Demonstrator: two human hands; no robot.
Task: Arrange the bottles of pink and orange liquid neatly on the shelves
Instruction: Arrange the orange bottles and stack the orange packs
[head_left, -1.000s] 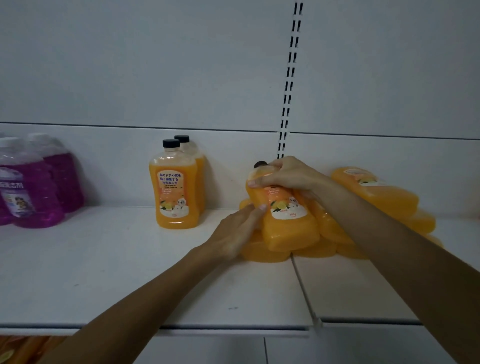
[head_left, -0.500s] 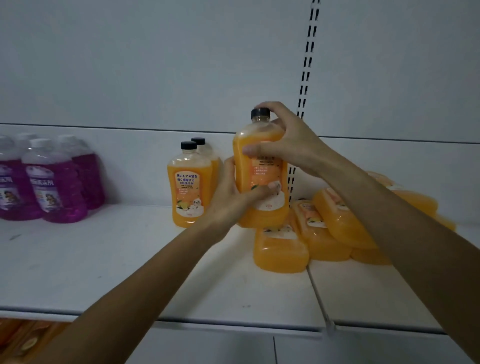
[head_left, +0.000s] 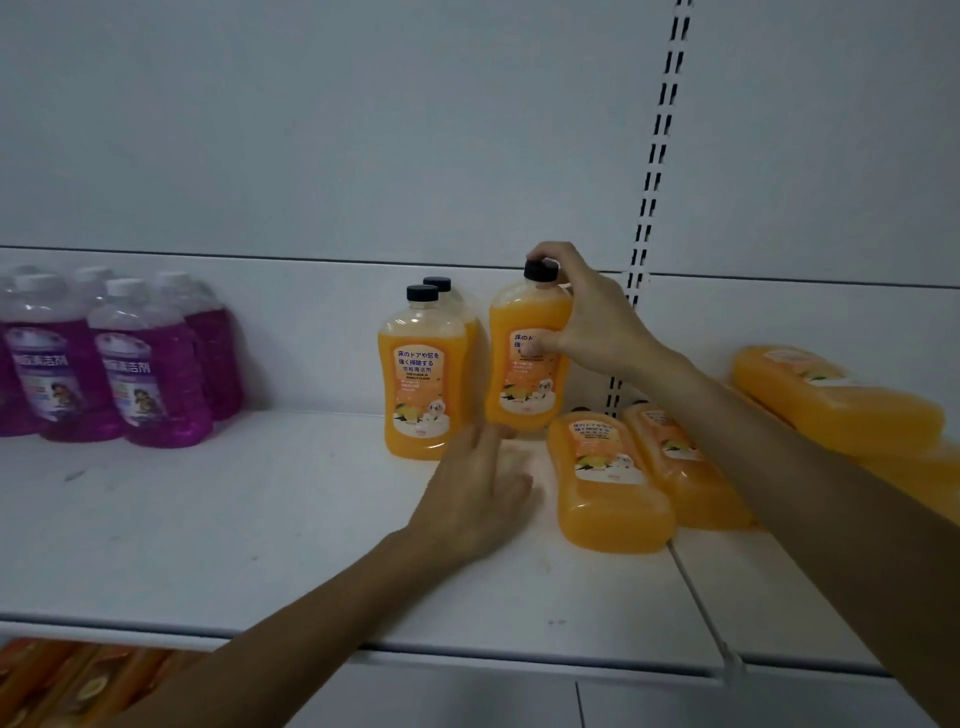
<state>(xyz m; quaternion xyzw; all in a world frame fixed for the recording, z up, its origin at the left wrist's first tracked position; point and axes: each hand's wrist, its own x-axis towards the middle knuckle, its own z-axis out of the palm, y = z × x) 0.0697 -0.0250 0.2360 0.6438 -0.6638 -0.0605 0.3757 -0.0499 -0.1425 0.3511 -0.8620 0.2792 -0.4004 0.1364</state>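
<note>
My right hand grips an upright orange bottle by its neck and shoulder, its base on or just above the white shelf. It stands right of two upright orange bottles set one behind the other. My left hand hovers low in front, fingers relaxed, a fingertip near the held bottle's base. Several orange bottles lie flat to the right, one on top of others. Pink bottles stand grouped at the far left.
A slotted upright rail runs down the back wall behind my right hand. A seam splits the shelf into two boards. Orange packages show on a lower level at the bottom left.
The orange bottle went from lying on the pile, to lifted in both hands, to upright beside the two standing bottles. My left hand let go and dropped toward the shelf.
</note>
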